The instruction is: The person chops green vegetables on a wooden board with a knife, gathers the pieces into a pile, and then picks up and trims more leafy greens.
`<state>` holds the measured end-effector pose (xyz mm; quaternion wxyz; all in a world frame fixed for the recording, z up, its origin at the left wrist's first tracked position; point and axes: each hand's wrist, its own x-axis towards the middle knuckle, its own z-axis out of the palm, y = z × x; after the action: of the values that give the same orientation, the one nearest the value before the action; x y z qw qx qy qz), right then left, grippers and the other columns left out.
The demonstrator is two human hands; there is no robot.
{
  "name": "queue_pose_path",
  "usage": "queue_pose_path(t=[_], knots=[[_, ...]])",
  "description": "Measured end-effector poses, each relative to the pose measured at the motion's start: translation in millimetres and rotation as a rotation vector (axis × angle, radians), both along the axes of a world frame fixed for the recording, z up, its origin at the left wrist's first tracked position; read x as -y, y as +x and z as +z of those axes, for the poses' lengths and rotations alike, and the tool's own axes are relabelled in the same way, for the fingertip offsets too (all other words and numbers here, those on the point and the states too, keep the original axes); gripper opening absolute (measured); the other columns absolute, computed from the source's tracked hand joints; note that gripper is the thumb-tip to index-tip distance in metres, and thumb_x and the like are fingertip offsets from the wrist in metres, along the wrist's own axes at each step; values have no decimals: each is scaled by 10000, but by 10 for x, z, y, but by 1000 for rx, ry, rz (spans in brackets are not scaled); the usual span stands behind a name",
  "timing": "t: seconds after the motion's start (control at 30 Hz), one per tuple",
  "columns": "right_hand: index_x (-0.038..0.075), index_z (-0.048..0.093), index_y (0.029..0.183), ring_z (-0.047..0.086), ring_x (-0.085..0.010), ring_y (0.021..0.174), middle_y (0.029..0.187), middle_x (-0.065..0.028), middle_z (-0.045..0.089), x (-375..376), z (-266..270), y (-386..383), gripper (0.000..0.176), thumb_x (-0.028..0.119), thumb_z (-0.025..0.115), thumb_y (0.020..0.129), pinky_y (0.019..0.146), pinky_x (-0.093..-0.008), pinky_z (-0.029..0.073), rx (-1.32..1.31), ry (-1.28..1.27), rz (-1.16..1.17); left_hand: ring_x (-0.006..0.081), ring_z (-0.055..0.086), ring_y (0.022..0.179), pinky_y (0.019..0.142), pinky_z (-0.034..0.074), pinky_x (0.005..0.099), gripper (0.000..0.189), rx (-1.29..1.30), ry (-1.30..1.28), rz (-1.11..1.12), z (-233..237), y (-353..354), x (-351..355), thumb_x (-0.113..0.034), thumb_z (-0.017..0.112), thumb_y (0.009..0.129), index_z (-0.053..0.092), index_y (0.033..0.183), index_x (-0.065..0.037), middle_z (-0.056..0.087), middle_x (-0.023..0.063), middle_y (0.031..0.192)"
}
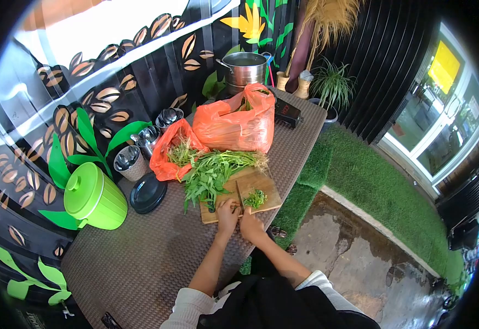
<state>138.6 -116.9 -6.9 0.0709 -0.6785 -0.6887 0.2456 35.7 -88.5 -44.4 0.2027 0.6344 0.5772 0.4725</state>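
Observation:
On the brown woven-pattern table lies a wooden cutting board (269,189). My right hand (252,225) is closed round the handle of a knife (239,193), whose blade points away from me over the board. My left hand (228,213) is at the board's near edge, just left of the knife, fingers bent together; what they hold is too small to make out. Chopped greens (255,198) form a small pile right of the blade. A bunch of leafy greens (212,172) lies across the board's far left part, its roots to the right.
Behind the greens stand a large orange bag (234,123) and a smaller one (165,156). A steel pot (245,71) is at the far end. Cutlery holders (131,164), dark plates (148,193) and a green lidded container (100,200) are at the left.

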Motion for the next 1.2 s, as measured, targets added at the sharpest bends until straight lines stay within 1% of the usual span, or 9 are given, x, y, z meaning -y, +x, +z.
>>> queue_pose_path(t=[0.27, 0.43, 0.57, 0.77, 0.87, 0.93, 0.97, 1.03, 1.2], knots=[[-23, 367, 1083, 646, -414, 811, 857, -271, 639, -95, -74, 68, 310, 177, 485, 878, 708, -484, 522, -41, 45, -1, 228, 597, 676, 602, 496, 317, 142, 243, -217, -8, -80, -51, -98, 28, 712, 696, 606, 790, 13, 600, 132, 770], [-27, 373, 1072, 644, -419, 791, 837, -264, 637, -66, -133, -8, 331, 245, 464, 905, 679, -488, 520, 26, 31, -17, 274, 567, 773, 660, 484, 365, 148, -38, 44, -25, -44, -38, 23, 0, 689, 732, 609, 855, 21, 571, 132, 752], [-26, 371, 1073, 643, -422, 790, 827, -263, 637, -199, -65, 103, 335, 260, 443, 913, 687, -491, 520, 17, 17, 82, 300, 551, 826, 711, 471, 397, 153, -104, -25, -26, -1, -60, 34, -24, 672, 755, 606, 889, 10, 590, 133, 773], [-27, 374, 1084, 642, -419, 800, 838, -278, 632, -31, -99, -36, 308, 223, 422, 911, 696, -498, 513, -17, 1, -14, 308, 562, 843, 743, 467, 401, 180, -28, -66, -106, 44, -104, -19, -34, 662, 761, 594, 922, 10, 636, 129, 846], [-29, 383, 1080, 637, -423, 825, 865, -277, 634, -166, -111, 44, 292, 202, 422, 906, 715, -504, 507, -49, 2, 22, 299, 572, 868, 733, 487, 387, 180, -81, -46, -120, 76, -133, 0, -21, 668, 751, 595, 910, 19, 642, 127, 830], [-31, 393, 1064, 630, -424, 868, 904, -268, 635, -287, -69, 111, 271, 181, 428, 900, 747, -508, 500, -49, -53, 76, 217, 648, 780, 661, 519, 311, 201, -36, -90, -112, 26, -145, -60, -13, 690, 737, 599, 915, 13, 657, 120, 801], [-31, 393, 1064, 630, -424, 868, 904, -268, 635, -263, -68, 98, 271, 181, 428, 900, 747, -508, 500, -49, -51, 77, 217, 648, 780, 661, 519, 311, 201, -37, -88, -111, -2, -150, -67, -13, 690, 737, 599, 915, 13, 657, 120, 801], [-28, 392, 1060, 631, -417, 862, 906, -259, 635, -148, -55, 67, 277, 192, 443, 900, 748, -512, 495, 33, -33, 52, 191, 663, 738, 626, 527, 287, 203, 173, -298, -70, 129, -113, -46, -4, 698, 733, 598, 908, 19, 663, 118, 786], [-24, 374, 1086, 634, -418, 855, 891, -250, 638, -78, -56, -15, 305, 197, 459, 894, 750, -503, 500, 26, -21, 10, 201, 664, 713, 612, 524, 296, 206, 149, -178, -40, 22, -139, -95, 41, 675, 725, 587, 910, 23, 667, 133, 768]])
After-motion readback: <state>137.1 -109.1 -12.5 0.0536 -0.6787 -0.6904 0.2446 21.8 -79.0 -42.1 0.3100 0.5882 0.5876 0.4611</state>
